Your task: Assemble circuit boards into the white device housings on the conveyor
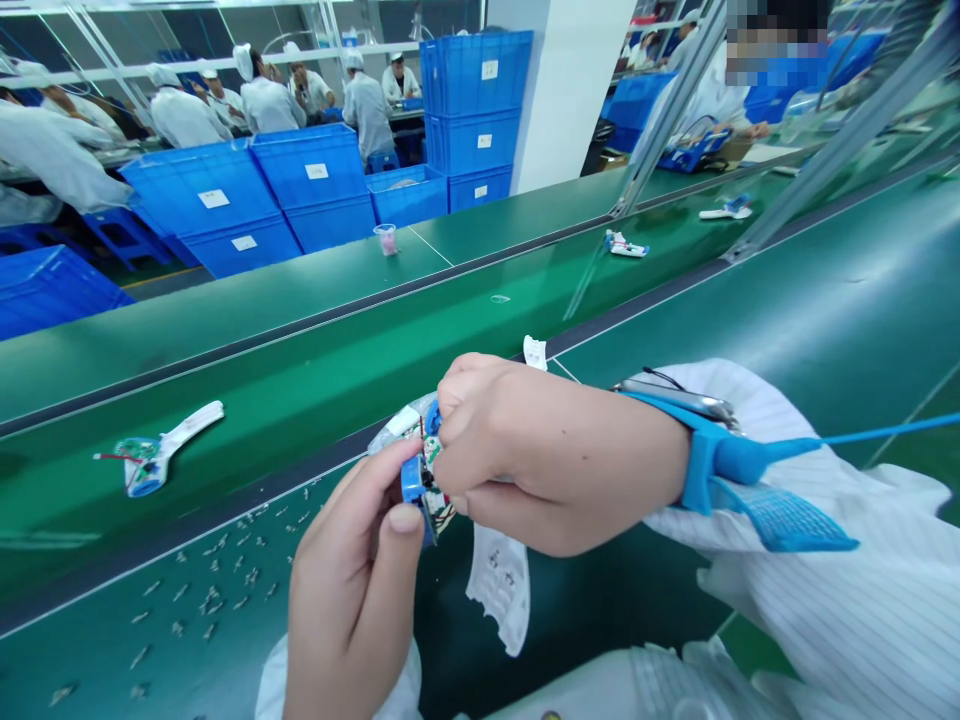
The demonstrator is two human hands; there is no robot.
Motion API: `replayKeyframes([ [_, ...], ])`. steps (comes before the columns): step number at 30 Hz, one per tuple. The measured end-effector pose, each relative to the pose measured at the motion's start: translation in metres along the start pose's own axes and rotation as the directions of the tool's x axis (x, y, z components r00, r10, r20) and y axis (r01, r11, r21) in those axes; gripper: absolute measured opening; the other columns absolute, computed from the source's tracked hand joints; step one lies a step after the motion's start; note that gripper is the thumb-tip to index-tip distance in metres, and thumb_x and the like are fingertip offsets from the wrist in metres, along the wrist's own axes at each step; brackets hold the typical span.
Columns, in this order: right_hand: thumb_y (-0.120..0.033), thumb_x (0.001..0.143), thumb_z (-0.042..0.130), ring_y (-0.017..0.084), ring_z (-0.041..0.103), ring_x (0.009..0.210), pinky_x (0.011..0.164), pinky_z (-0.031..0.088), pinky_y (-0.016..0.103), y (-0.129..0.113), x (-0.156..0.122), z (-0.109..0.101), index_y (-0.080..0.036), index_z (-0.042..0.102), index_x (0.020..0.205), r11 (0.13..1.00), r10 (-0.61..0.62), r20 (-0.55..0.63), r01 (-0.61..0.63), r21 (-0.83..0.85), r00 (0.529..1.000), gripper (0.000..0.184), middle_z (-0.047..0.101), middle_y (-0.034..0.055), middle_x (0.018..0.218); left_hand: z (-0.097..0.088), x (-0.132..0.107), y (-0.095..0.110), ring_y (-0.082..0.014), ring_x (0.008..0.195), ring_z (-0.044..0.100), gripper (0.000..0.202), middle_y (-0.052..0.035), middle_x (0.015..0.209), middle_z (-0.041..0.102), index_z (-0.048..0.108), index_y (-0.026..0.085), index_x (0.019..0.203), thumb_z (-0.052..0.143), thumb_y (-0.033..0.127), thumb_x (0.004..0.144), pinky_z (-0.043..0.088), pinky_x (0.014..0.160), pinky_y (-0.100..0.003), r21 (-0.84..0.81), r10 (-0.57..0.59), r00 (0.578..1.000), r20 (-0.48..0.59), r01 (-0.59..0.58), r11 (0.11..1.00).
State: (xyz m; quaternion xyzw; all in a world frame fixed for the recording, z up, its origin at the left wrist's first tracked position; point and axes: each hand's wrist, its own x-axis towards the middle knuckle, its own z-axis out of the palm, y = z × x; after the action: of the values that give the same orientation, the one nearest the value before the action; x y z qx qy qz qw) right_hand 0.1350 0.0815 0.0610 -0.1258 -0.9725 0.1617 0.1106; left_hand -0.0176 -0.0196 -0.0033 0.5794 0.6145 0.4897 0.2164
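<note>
Between my left hand and my right hand sits a blue-and-white plastic device. To their left, a white plastic housing with a green circuit board lies on a green conveyor belt. Small metal pieces lie on the green bench before me. Stacked blue plastic crates stand beyond the belt.

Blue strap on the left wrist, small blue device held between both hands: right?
No: the head view shows the blue strap on the right wrist. The small blue device is held between the left hand and right hand.
</note>
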Motion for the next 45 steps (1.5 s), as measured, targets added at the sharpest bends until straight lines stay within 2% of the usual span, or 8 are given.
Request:
replayKeyframes([
  [7,-0.006,0.073,0.045,0.010,0.017,0.052,0.059,0.026,0.028,0.002,0.004,0.007,-0.017,0.024,0.046,0.987,0.068,-0.044,-0.061,0.146,0.997,0.037,0.024,-0.0032,0.047,0.005,0.001,0.009,-0.0222,0.090,0.066,0.029,-0.0033,0.103,0.070,0.064,0.029,0.112,0.045,0.039,0.093,0.054,0.072,-0.031,0.127,0.025,0.999,-0.030,-0.021,0.992],
  [14,-0.007,0.071,0.044,0.010,0.019,0.051,0.060,0.030,0.026,-0.001,0.003,0.012,-0.017,0.027,0.045,0.944,0.180,-0.056,-0.156,0.289,0.982,0.034,0.027,-0.0038,0.046,0.008,0.003,-0.002,-0.0188,0.082,0.067,0.032,-0.0063,0.105,0.067,0.049,0.028,0.124,0.038,0.037,0.095,0.053,0.061,-0.025,0.256,0.200,0.978,0.058,-0.208,0.944],
  [19,-0.007,0.070,0.048,0.009,0.024,0.051,0.063,0.033,0.027,-0.003,0.003,0.013,-0.017,0.029,0.043,0.929,0.238,-0.016,-0.223,0.295,0.971,0.034,0.032,-0.0036,0.045,0.009,0.001,-0.006,-0.0176,0.062,0.067,0.039,-0.0075,0.096,0.067,0.038,0.027,0.128,0.043,0.041,0.092,0.050,0.045,-0.024,0.307,0.127,0.978,0.167,-0.174,0.936],
  [22,-0.005,0.067,0.047,0.009,0.026,0.051,0.064,0.034,0.028,-0.003,0.004,0.016,-0.017,0.026,0.043,0.931,0.248,-0.003,-0.238,0.277,0.969,0.034,0.031,-0.0032,0.045,0.012,-0.003,-0.006,-0.0184,0.048,0.064,0.038,-0.0052,0.082,0.067,0.037,0.025,0.125,0.043,0.040,0.091,0.041,0.034,-0.023,0.363,0.052,0.984,0.168,-0.111,0.925],
  [27,-0.005,0.067,0.045,0.010,0.030,0.052,0.064,0.035,0.029,0.000,0.003,0.024,-0.017,0.027,0.044,0.924,0.262,-0.023,-0.244,0.293,0.965,0.031,0.033,-0.0030,0.045,0.023,-0.008,-0.002,-0.0263,0.053,0.066,0.039,-0.0071,0.075,0.067,0.036,0.019,0.122,0.045,0.031,0.086,0.042,0.038,-0.028,0.559,0.007,0.996,0.084,-0.053,0.828],
  [35,-0.002,0.066,0.046,0.009,0.038,0.054,0.063,0.035,0.025,0.011,0.001,0.028,-0.016,0.032,0.044,0.879,0.255,0.051,-0.254,0.403,0.966,0.030,0.040,-0.0039,0.046,0.035,-0.010,0.000,-0.0254,0.056,0.067,0.038,-0.0118,0.081,0.068,0.035,0.012,0.120,0.044,0.021,0.084,0.046,0.044,-0.029,0.725,0.156,0.986,0.064,-0.153,0.671],
  [40,-0.004,0.069,0.048,0.008,0.039,0.054,0.059,0.034,0.023,0.019,0.001,0.027,-0.016,0.035,0.044,0.837,0.236,0.099,-0.254,0.484,0.967,0.031,0.037,-0.0046,0.046,0.033,-0.008,0.000,-0.0291,0.068,0.071,0.037,-0.0148,0.090,0.069,0.034,0.013,0.122,0.041,0.021,0.086,0.052,0.053,-0.034,0.656,0.069,0.993,0.096,-0.115,0.746],
  [45,-0.008,0.074,0.051,0.008,0.047,0.056,0.061,0.038,0.021,0.025,-0.004,0.030,-0.014,0.053,0.050,0.744,0.277,0.166,-0.320,0.587,0.947,0.024,0.051,-0.0033,0.052,0.029,-0.004,0.002,-0.0296,0.075,0.071,0.039,-0.0117,0.092,0.068,0.038,0.018,0.125,0.041,0.032,0.089,0.053,0.060,-0.037,0.502,-0.075,0.985,0.154,-0.012,0.865],
])
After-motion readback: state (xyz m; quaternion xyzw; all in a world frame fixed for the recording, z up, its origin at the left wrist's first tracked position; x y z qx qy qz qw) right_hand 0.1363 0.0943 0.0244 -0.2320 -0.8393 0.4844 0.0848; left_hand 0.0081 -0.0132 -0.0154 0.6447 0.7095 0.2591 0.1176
